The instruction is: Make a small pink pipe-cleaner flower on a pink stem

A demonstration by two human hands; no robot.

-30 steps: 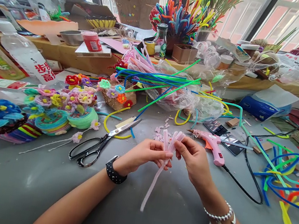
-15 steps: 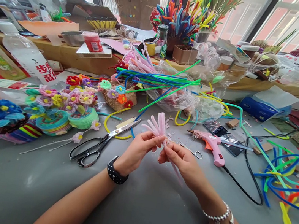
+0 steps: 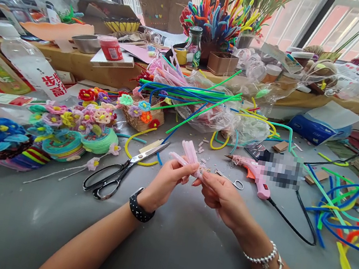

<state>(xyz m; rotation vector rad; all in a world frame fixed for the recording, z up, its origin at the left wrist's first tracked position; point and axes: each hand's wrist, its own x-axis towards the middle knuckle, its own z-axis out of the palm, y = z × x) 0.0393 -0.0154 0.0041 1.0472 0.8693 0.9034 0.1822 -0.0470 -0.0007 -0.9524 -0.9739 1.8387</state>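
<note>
Above a gray table (image 3: 159, 251), the left hand (image 3: 164, 182) and right hand (image 3: 225, 197) nearly meet, both pinching a pink fuzzy-stem bundle (image 3: 190, 152), now leaning left, upright a second ago, suggesting attention to its base.

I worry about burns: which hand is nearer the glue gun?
Right. The right hand is left of the glue gun and nearer the camera; the left hand is farther left.

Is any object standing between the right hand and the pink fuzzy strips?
Nothing visible does: the right hand meets the pink fuzzy strips at their gathered end, beside the left hand. The small scissors and glue gun lie beyond the right hand.
</note>
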